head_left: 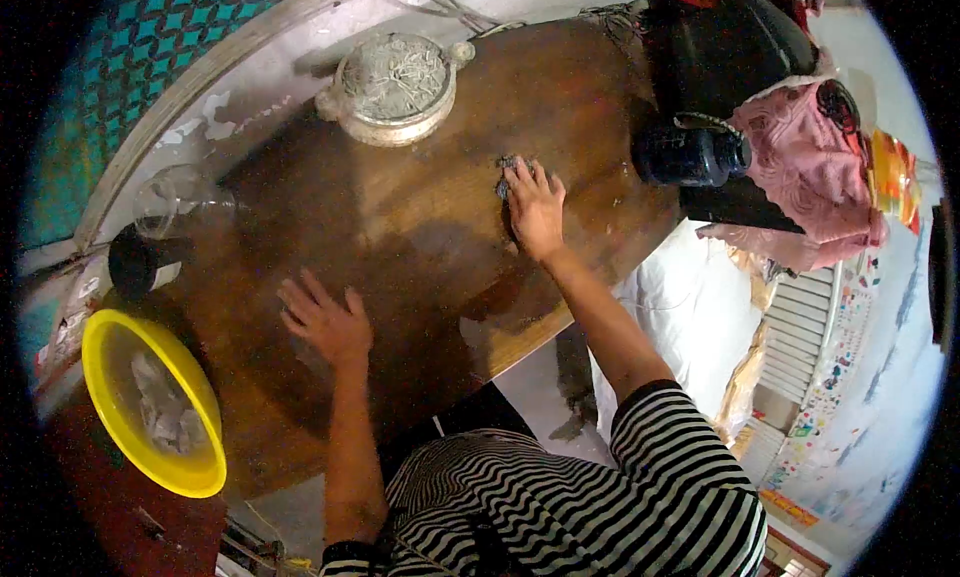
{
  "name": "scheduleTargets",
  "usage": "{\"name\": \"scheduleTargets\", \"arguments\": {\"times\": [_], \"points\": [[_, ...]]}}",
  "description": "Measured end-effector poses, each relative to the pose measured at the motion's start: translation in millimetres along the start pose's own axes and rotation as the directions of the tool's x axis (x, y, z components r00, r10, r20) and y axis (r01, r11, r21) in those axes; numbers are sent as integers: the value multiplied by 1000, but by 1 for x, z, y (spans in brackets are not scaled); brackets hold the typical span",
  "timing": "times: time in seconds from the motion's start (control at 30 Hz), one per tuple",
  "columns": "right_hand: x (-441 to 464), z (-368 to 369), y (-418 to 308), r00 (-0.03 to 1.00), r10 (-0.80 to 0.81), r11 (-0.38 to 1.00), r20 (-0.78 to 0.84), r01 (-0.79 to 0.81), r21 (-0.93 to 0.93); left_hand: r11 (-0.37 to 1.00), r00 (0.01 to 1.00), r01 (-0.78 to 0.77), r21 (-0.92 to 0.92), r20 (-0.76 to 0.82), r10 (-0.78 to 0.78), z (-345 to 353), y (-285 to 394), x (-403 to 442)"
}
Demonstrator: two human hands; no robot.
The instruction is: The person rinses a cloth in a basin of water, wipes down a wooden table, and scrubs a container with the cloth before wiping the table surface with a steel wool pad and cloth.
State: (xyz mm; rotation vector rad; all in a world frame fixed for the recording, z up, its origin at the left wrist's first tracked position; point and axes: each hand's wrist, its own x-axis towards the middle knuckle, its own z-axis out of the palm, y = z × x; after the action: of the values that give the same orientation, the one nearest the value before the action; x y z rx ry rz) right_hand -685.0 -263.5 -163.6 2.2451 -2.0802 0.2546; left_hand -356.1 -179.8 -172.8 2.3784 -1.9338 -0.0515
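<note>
My right hand (537,212) reaches over the brown wooden table (430,187), its fingers closed on a small dark grey scrubbing pad (504,177) that lies against the tabletop. Part of the pad is covered by the fingers. To the left, my left hand (328,320) is at the table's surface with its fingers spread and nothing in it. Dark, wet-looking patches cover much of the wood around both hands.
A lidded ornate bowl (396,87) stands at the back edge. On the left are a clear jar (180,199), a dark container (140,261) and a yellow basin (207,417) with crumpled pieces inside. A dark bottle (690,157) and pink cloth (810,162) are at the right.
</note>
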Motion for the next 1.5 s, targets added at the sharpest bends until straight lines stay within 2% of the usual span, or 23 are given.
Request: {"name": "scheduleTargets", "arguments": {"times": [0.07,0.1,0.2,0.23,0.3,0.33,0.43,0.5,0.6,0.63,0.67,0.7,0.8,0.93,0.97,1.07,1.1,1.2,1.23,1.33,1.37,1.47,1.5], "points": [[21,11,6,999,-23,1000,-26,22,-15,1000,1000,-10,4,-24,10,4,-1,1],[47,20,13,998,-24,996,-50,19,-89,1000,999,-20,11,-36,20,4,-3,0],[76,23,11,996,67,996,-66,-70,-52,1000,1000,-14,17,-27,15,2,-2,2],[60,21,7,998,53,994,-33,-55,-92,1000,999,-26,11,-41,26,2,-5,1],[8,11,-4,1000,-17,1000,-17,17,2,1000,997,-18,-12,-79,18,10,-3,0],[-8,15,-1,999,-53,998,4,53,32,1000,999,6,-3,-38,-6,7,1,0],[38,13,19,989,-118,993,-84,118,-8,999,999,9,37,41,-10,-4,3,3],[90,33,42,989,122,988,-88,-130,-82,999,1000,2,40,19,-3,-6,5,3],[83,44,17,976,200,966,-82,-211,-148,999,1000,-31,30,-1,31,-3,-2,2],[57,47,-1,997,54,972,-54,-65,-226,999,1000,-31,22,4,31,-6,0,3],[31,38,-31,999,-39,976,-3,37,-216,1000,1000,-25,14,12,25,-9,2,4],[11,19,-60,982,-125,992,141,120,44,1000,1000,-13,12,24,13,-11,3,2],[36,16,-63,970,-244,963,2,241,122,999,999,-7,44,36,6,-6,1,1],[96,29,-69,998,-66,994,-12,67,81,999,1000,-13,34,11,12,-10,0,2],[83,20,-78,998,-49,987,-45,55,153,999,1000,-15,41,18,14,-10,-1,2],[16,20,-83,962,-274,941,0,268,205,999,1000,-4,34,26,4,-11,-1,2],[23,7,-78,944,-330,934,27,322,158,1000,1000,-9,29,27,9,-11,-1,3],[78,19,-73,995,-91,996,40,91,-4,1000,997,5,19,83,-7,-16,-4,4],[83,61,-73,998,-5,998,-62,8,57,1000,997,12,22,82,-14,-13,-6,2],[37,39,-148,971,-228,973,-76,231,28,1000,997,18,1,75,-18,-8,-6,4],[21,38,-163,931,-365,918,-26,364,158,1000,996,21,-9,86,-20,-9,-7,3],[40,27,-152,875,-479,867,-69,484,117,997,998,20,-68,58,-16,-9,-9,4],[54,24,-155,939,-344,937,-5,344,63,996,999,18,-90,46,-14,-8,-11,2]]}}
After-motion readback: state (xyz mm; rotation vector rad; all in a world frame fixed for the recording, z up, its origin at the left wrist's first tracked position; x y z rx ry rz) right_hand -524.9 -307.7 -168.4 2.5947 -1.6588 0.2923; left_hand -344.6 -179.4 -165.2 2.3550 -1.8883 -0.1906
